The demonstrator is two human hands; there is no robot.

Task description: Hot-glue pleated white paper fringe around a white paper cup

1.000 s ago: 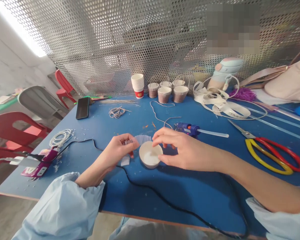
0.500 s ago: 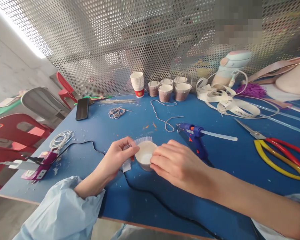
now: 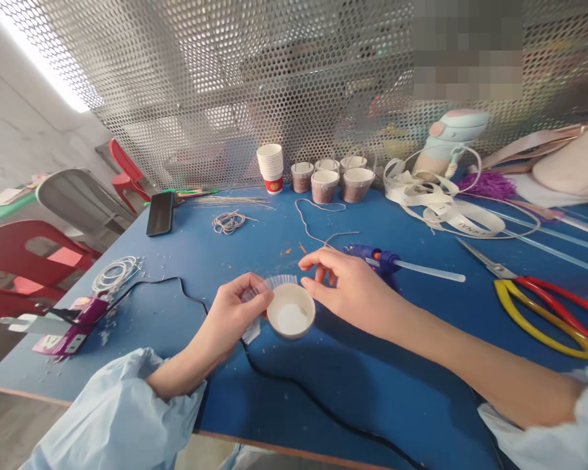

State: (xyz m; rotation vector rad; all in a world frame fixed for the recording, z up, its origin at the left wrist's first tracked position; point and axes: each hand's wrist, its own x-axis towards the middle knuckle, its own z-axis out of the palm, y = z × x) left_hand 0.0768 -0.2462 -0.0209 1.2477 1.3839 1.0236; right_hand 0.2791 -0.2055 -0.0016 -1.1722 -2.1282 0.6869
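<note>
A white paper cup (image 3: 292, 314) is pinched at its left rim by my left hand (image 3: 238, 309), its open mouth facing me. Pale pleated strip material (image 3: 280, 281) shows behind the cup and beneath my left fingers. My right hand (image 3: 347, 281) is just right of the cup, off its rim, with thumb and index finger apart and nothing visible between them. Beyond that hand lies a blue glue gun (image 3: 372, 256) with a clear glue stick in its back, partly hidden by the hand.
Several wrapped cups (image 3: 325, 186) and a stack of paper cups (image 3: 270, 168) stand along the mesh. Large scissors (image 3: 543, 307), white ribbon (image 3: 441, 209) and a bottle (image 3: 443, 143) are at right. A phone (image 3: 160, 213), power strip (image 3: 72, 326) and black cord (image 3: 294, 382) are also there.
My right hand has let go of the cup and moved up and away from its rim, its fingers parting. The cup is tilted more toward me, still in my left hand.
</note>
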